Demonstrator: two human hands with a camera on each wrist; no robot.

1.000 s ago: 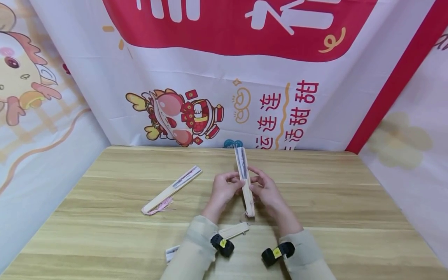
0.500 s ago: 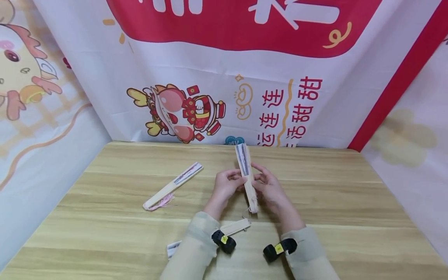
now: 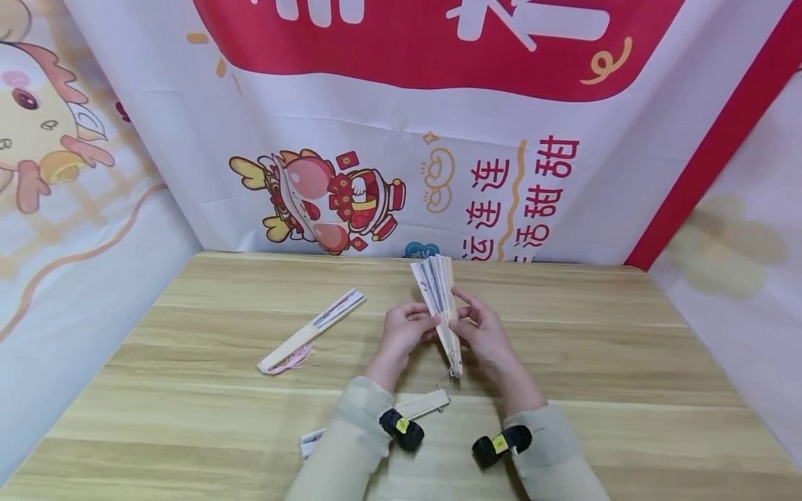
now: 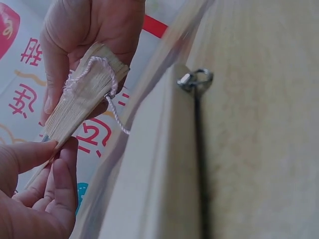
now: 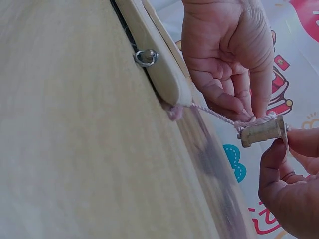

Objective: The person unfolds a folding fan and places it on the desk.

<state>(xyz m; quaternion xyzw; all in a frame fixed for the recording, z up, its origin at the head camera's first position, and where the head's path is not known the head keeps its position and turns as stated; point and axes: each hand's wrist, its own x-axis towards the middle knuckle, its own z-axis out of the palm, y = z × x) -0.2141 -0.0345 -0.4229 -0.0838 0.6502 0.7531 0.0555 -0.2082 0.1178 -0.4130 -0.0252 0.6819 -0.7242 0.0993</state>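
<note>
In the head view, a partly spread folding fan (image 3: 437, 289) stands tilted between both hands, leaves upward. My left hand (image 3: 406, 332) pinches its left edge between thumb and fingers. On the other edge, my right hand (image 3: 485, 335) grips the slats with thumb and fingers. The fan's pivot end points down toward me, and a pale pink cord (image 4: 112, 102) hangs from it in the left wrist view. Below the hands lies a second, folded fan (image 3: 426, 403), partly hidden by my left forearm; its metal ring (image 5: 146, 58) shows in the right wrist view.
A third folded fan (image 3: 313, 330) with a pink tassel (image 3: 296, 359) lies on the left of the wooden table (image 3: 595, 362). A printed cloth (image 3: 301, 111) hangs behind the table's far edge. Each wrist wears a black camera on a strap.
The held fan has gone from folded to partly spread, its upper leaves fanning out to the left. Both hands keep their hold on it. The head view has shifted slightly.
</note>
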